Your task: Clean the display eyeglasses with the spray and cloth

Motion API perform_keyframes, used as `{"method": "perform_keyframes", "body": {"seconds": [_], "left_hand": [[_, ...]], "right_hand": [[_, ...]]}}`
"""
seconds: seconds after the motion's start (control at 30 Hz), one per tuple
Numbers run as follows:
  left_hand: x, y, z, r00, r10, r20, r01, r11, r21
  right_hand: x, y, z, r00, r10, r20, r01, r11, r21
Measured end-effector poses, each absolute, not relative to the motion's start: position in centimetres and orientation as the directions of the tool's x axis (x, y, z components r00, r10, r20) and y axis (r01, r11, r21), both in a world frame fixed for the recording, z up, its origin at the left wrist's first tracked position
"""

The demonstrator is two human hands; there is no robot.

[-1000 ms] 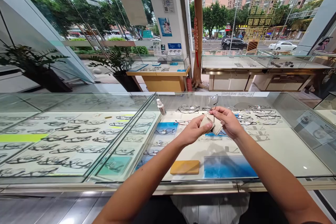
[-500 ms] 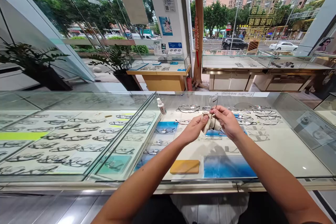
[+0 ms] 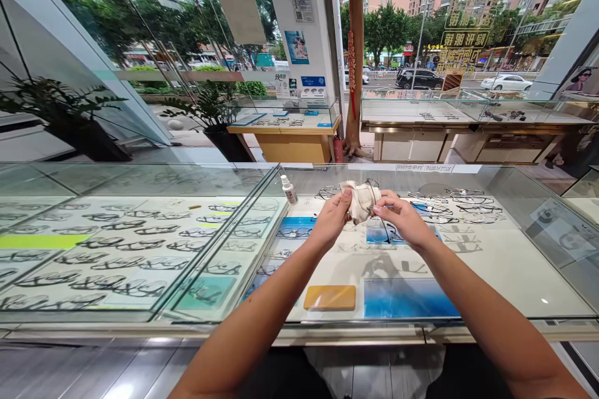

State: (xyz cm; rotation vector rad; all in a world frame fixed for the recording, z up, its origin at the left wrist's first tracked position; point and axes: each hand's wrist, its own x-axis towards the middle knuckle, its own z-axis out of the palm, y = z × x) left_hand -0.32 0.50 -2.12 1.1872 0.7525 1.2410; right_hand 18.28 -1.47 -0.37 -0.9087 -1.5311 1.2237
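Observation:
My left hand point(image 3: 333, 215) is closed on a crumpled cream cloth point(image 3: 361, 202), held in the air above the glass display case point(image 3: 486, 274). Against the cloth's right side, my right hand point(image 3: 401, 215) pinches a pair of thin dark-framed eyeglasses point(image 3: 388, 229). Part of the frame shows above the cloth and a temple hangs down below my right fingers. The cloth hides much of the lenses. To the left, a small white spray bottle point(image 3: 289, 190) stands upright on the glass.
A yellow-orange case point(image 3: 330, 298) lies near the front, beside a blue panel point(image 3: 410, 297). Several rows of eyeglasses point(image 3: 135, 287) sit under glass at left. Across the floor stand more display counters point(image 3: 287, 128), potted plants point(image 3: 227, 137) and a wooden post point(image 3: 355, 62).
My left hand has moved slightly left with the cloth, which now spreads wider and higher between my hands. The eyeglasses have turned, with a temple now hanging below my right hand.

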Motion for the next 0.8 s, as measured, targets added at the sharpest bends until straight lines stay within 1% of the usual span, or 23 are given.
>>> {"method": "perform_keyframes", "body": {"seconds": [0.07,0.13,0.27,0.43,0.63,0.8], "left_hand": [[-0.4,0.5,-2.0,0.226,0.956,0.187,-0.311,-0.111,0.944],[-0.4,0.4,-1.9,0.233,0.953,0.194,-0.305,-0.118,0.945],[-0.7,0.4,-1.7,0.247,0.951,0.188,-0.303,-0.109,0.947],[-0.9,0.1,-1.5,0.294,0.938,0.185,-0.266,-0.105,0.958],[-0.6,-0.4,-1.7,0.225,0.944,0.243,-0.215,-0.196,0.957],[-0.5,-0.7,-1.7,0.161,0.944,0.289,-0.181,-0.26,0.949]], "right_hand": [[18.2,-1.6,-0.4,-0.304,0.926,0.225,0.038,0.248,-0.968],[18.2,-1.7,-0.3,-0.328,0.917,0.226,0.05,0.256,-0.966],[18.0,-2.1,0.0,-0.394,0.891,0.226,-0.029,0.234,-0.972],[17.9,-2.5,0.2,-0.418,0.887,0.198,-0.091,0.176,-0.98],[17.5,-2.5,-0.4,-0.467,0.877,0.115,-0.068,0.094,-0.993],[16.9,-2.6,-0.7,-0.509,0.848,0.145,-0.101,0.108,-0.989]]}}
